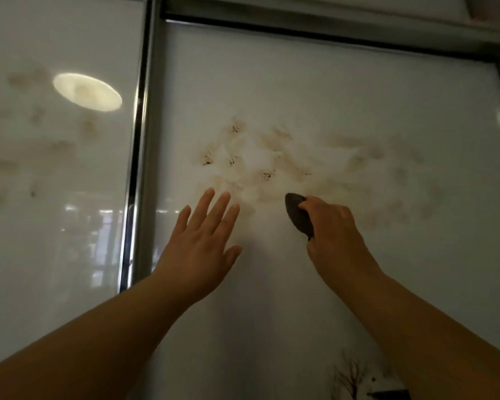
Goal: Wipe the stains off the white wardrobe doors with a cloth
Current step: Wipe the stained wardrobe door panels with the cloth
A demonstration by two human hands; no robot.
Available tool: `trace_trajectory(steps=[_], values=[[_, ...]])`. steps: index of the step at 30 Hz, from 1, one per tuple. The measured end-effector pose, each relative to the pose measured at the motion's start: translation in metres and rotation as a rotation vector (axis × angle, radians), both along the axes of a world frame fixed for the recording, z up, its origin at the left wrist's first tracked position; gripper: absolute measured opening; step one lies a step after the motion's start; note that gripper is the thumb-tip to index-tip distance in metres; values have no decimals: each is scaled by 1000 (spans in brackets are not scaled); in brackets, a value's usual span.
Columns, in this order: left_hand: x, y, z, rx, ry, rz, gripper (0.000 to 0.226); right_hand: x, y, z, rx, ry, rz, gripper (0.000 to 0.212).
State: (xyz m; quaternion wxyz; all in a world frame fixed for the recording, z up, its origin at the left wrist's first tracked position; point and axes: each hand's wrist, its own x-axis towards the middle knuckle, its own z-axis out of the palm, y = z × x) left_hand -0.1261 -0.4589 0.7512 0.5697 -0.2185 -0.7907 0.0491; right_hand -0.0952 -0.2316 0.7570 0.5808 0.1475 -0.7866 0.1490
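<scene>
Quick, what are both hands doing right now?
Left hand: open, fingers spread flat toward the right wardrobe door, holding nothing.
Right hand: closed around a dark cloth, just below the brown stains.

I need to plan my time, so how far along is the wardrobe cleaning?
Early on. Nothing looks finished: the right door has smeared brown stains. The right hand holds a dark cloth just below them; the left hand is spread open. Stains on the left door look untouched.
</scene>
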Motion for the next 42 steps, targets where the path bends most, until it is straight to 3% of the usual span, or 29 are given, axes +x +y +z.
trace_trajectory(steps=[14,30,32,36,42], values=[[-25,-65,38,-26,127,70,64,-50,-74,64,68,221,91,59],[-26,-97,117,76,228,204,67,-100,-125,177,155,484,152,51],[-27,-100,122,101,219,204,65,-104,-132,191,186,421,84,51],[-39,-106,123,103,225,220,54,-115,-148,194,323,68,-71,55],[-41,-106,119,119,206,255,57,-111,-138,144,542,36,-29,49]])
